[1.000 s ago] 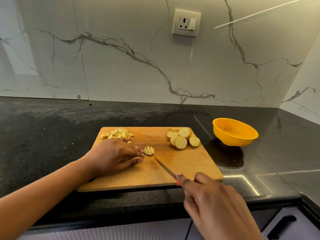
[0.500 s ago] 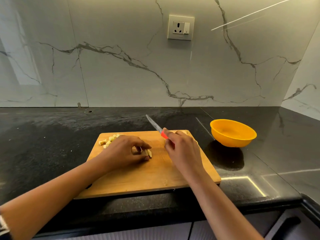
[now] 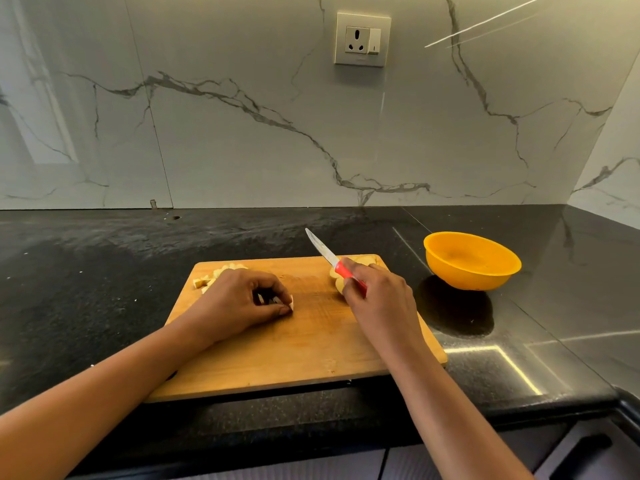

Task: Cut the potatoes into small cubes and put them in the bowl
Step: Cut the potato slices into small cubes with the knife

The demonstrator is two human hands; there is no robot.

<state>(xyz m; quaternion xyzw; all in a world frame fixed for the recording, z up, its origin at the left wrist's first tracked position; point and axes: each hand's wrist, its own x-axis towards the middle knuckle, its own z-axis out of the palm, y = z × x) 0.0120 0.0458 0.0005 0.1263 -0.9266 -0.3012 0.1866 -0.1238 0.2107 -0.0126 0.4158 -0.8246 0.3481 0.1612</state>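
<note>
A wooden cutting board (image 3: 311, 348) lies on the black counter. My left hand (image 3: 239, 303) rests on it with fingers curled round small potato pieces (image 3: 291, 302), mostly hidden under the fingers. A pile of potato cubes (image 3: 207, 280) peeks out behind that hand at the board's far left. My right hand (image 3: 377, 299) grips a red-handled knife (image 3: 332, 261), its blade pointing up and away to the left, off the board. Potato slices (image 3: 337, 284) lie largely hidden under the right hand. The orange bowl (image 3: 472, 259) stands to the right of the board and looks empty.
The black stone counter (image 3: 86, 289) runs left and right of the board, backed by a marble wall with a power socket (image 3: 362, 39). The counter's front edge is just below the board, and a drawer handle (image 3: 581, 455) shows at the bottom right.
My right hand moved from the board's near edge up over the potato slices, raising the knife blade off the board. My left hand curled its fingers round the small pieces.
</note>
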